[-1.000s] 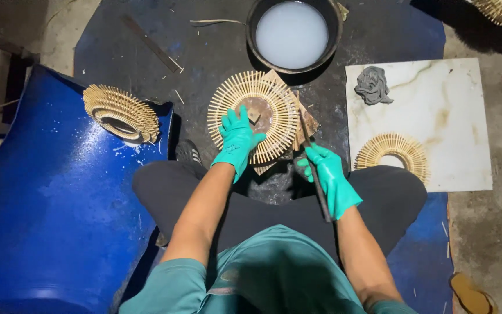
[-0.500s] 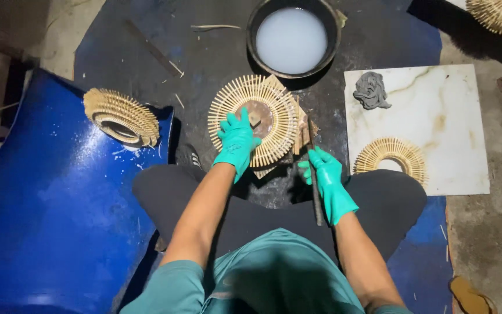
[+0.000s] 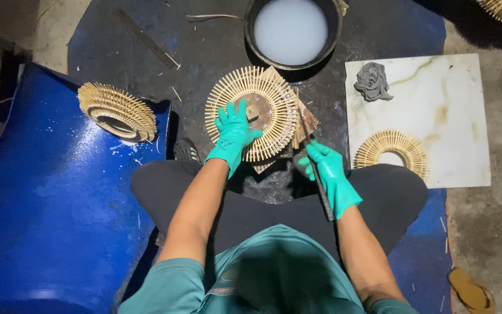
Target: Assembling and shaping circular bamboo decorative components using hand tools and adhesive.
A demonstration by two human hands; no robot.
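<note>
Green-gloved left hand [image 3: 232, 132] is pressing flat, fingers spread, on the round bamboo-stick ring [image 3: 251, 111] lying near the white-liquid basin [image 3: 293, 30]. Right hand [image 3: 329, 174] is gripping a thin blade [image 3: 315, 168] at the ring's right edge

A dark mat [image 3: 216, 52] carries a basin [image 3: 293, 32], stick ring [image 3: 251, 113] and marble tile [image 3: 437, 110].

Sticks, rubber and stone

Thin wooden sticks make the round mat [image 3: 251, 113]; smooth rubber gloves cover both hands; the marble slab [image 3: 437, 116] looks shiny.
</note>
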